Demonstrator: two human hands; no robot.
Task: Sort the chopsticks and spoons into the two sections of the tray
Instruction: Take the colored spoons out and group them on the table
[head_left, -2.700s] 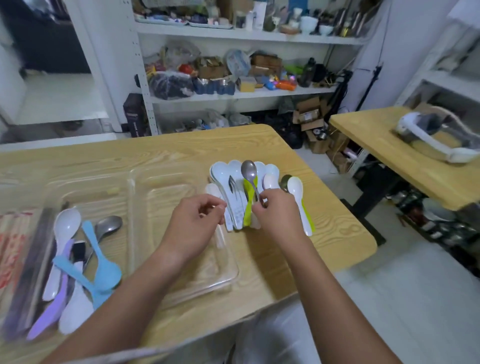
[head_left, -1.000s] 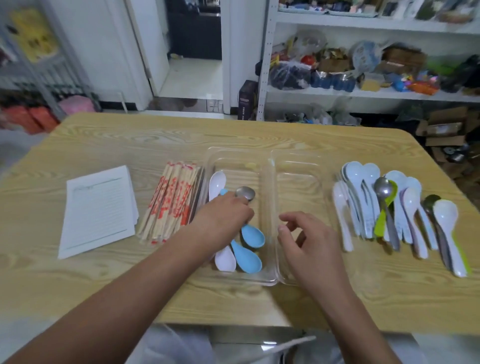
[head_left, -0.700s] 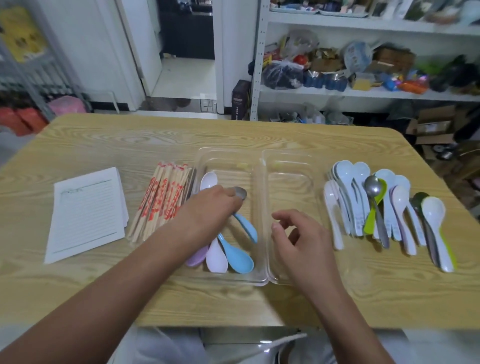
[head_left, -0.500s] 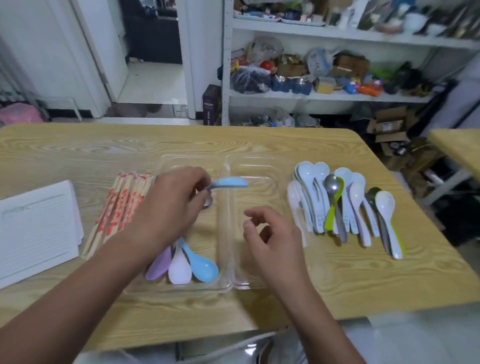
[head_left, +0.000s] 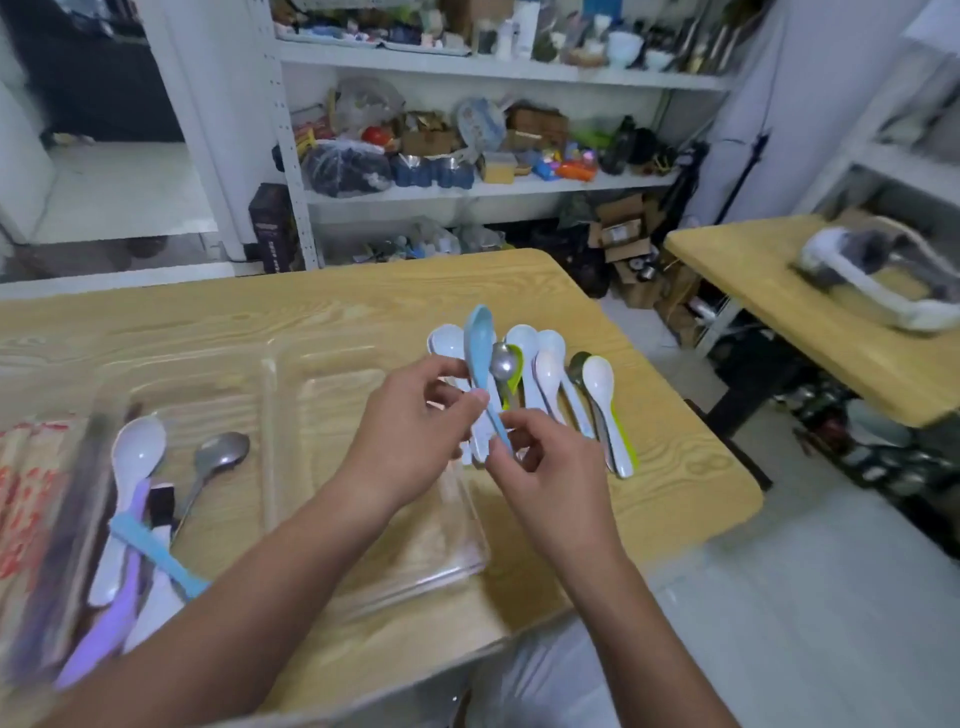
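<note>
Both the left hand (head_left: 410, 426) and, newly, right hand (head_left: 550, 467) pinch the blue spoon (head_left: 478, 343) over the spoon pile (head_left: 550, 364).

The raised soup spoon (head_left: 478, 343) is pale blue. Near the table's right edge lie white spoons (head_left: 597, 379), a lime-green spoon (head_left: 516, 364) and a shiny silver metal spoon (head_left: 501, 362). The table (head_left: 337, 306) is yellow-tan with darker wood grain. The tray (head_left: 267, 415) is clear and colourless. Its left section holds a white spoon (head_left: 137, 447), a grey steel spoon (head_left: 221, 453), a lilac spoon (head_left: 98, 644) and a sky-blue handle (head_left: 156, 551). At the left edge, the chopstick wrappers (head_left: 21, 483) are pale with red print.
</note>
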